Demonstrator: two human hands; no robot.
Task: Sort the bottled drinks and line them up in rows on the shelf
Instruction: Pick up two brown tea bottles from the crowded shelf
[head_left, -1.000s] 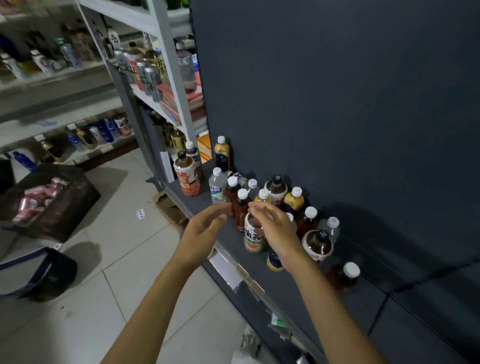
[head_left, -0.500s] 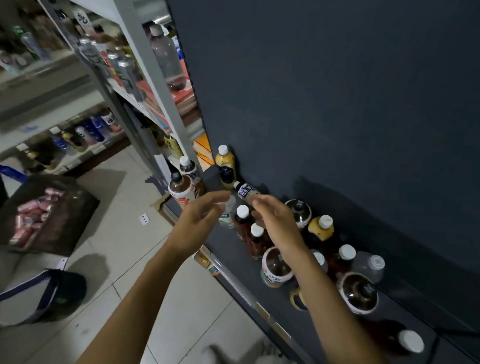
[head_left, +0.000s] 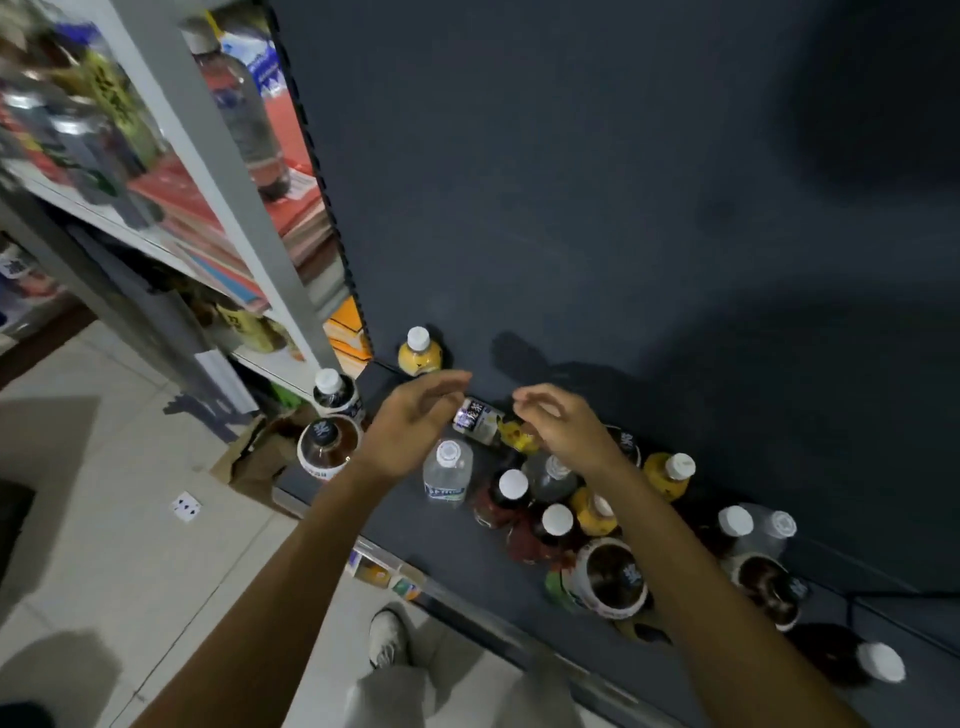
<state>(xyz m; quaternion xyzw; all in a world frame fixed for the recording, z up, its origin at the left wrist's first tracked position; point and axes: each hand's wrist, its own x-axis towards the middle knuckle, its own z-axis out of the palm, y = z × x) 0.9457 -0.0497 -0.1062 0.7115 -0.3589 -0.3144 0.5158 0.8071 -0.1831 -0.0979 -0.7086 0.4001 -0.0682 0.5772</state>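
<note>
Several mixed drink bottles stand crowded on the dark low shelf (head_left: 415, 535). Among them are a clear water bottle (head_left: 448, 470), two dark red bottles (head_left: 506, 496), yellow juice bottles (head_left: 667, 473) and wide brown tea bottles (head_left: 613, 577). A small bottle with a purple-and-white label (head_left: 475, 418) lies tipped on its side between my hands. My left hand (head_left: 415, 421) hovers just left of it with fingers stretched out. My right hand (head_left: 566, 426) hangs just right of it, fingers loosely curled and holding nothing. One yellow bottle (head_left: 420, 353) stands alone at the back panel.
A brown tea bottle (head_left: 327, 447) and a dark white-capped bottle (head_left: 332, 392) stand at the shelf's left end. A white shelving unit (head_left: 223, 171) with cans and bottles rises to the left. On the floor lie a cardboard box (head_left: 260, 460) and a playing card (head_left: 186, 506).
Both hands have moved from the front of the cluster toward the back, to either side of the tipped small bottle. The view has come closer and looks more steeply down.
</note>
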